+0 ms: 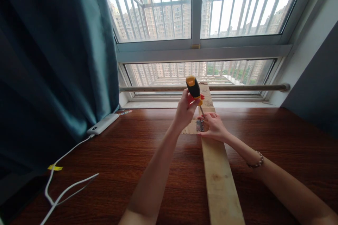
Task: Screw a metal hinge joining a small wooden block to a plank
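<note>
My left hand is wrapped round a screwdriver with a yellow and black handle. Its shaft slants down toward a metal hinge, which lies across a long wooden plank and a short wood piece at the plank's left side. Several screw heads show on the hinge. My right hand rests on the plank, its thumb and fingers apart on either side of the hinge's right edge. Fingers of that hand cover the screwdriver's tip, so what it touches cannot be made out.
On the brown tabletop, a white power strip trails a white cable at the left. Yellow tape lies under the cable. A blue curtain hangs at left. Behind the table a metal rail crosses the window.
</note>
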Tool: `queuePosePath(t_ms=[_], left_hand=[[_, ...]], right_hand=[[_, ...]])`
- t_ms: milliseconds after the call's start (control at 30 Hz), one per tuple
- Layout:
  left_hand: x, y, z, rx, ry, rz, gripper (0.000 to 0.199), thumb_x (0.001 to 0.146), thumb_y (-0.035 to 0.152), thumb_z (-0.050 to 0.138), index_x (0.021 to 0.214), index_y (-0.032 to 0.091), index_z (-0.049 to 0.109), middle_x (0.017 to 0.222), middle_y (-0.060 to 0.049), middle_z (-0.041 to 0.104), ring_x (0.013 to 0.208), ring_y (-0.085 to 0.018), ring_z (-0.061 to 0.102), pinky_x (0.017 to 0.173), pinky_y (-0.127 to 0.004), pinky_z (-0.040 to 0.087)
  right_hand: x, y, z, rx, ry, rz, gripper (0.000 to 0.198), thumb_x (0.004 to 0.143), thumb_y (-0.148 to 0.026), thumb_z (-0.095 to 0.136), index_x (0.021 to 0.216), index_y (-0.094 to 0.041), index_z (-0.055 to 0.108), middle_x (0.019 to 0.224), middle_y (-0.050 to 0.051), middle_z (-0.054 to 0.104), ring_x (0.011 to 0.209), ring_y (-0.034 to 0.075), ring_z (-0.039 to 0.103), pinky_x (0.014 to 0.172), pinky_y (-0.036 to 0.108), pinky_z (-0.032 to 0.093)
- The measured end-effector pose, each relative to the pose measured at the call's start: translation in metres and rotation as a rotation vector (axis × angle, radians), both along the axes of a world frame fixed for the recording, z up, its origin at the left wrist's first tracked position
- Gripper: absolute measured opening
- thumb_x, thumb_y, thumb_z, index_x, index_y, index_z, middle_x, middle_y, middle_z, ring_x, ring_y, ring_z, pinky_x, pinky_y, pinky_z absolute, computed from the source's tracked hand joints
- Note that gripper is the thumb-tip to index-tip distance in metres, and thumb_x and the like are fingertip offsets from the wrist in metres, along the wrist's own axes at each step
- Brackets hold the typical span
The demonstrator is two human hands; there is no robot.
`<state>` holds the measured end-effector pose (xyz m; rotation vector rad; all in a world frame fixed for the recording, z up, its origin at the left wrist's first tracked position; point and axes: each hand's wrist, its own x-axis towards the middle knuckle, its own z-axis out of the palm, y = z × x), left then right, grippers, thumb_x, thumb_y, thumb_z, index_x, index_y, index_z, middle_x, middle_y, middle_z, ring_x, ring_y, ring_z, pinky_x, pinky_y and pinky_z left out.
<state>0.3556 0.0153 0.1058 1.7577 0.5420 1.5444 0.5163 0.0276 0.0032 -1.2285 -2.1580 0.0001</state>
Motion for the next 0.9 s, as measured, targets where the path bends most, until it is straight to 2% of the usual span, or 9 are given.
queuePosePath(t_ms=[200,900], left_hand=[[0.0007,0.0066,-0.0066,-0.007,0.062,0.01,0.018,0.079,0.02,0.054,0.094,0.019,0.046,0.094,-0.006,0.064,0.093,-0.018,0.061,0.079,-0.032,0.047],[0.0008,0.003,-0.0059,-0.001,0.037,-0.061,0.023,0.079,0.022,0.056,0.099,0.018,0.045,0.094,-0.007,0.062,0.093,-0.018,0.06,0.077,-0.03,0.047]], right_hand=[[-0.0008,-0.0009,0.0019,-0.01,-0.019,-0.001,0.066,0.053,-0.053,0.071,0.109,-0.023,0.051,0.106,0.006,0.058,0.1,0.027,0.049,0.091,0.041,0.032],[-0.0007,0.0009,-0.0016,0.006,-0.011,-0.013,0.069,0.051,-0.054,0.07,0.106,-0.02,0.047,0.105,0.008,0.057,0.1,0.026,0.048,0.091,0.041,0.031]])
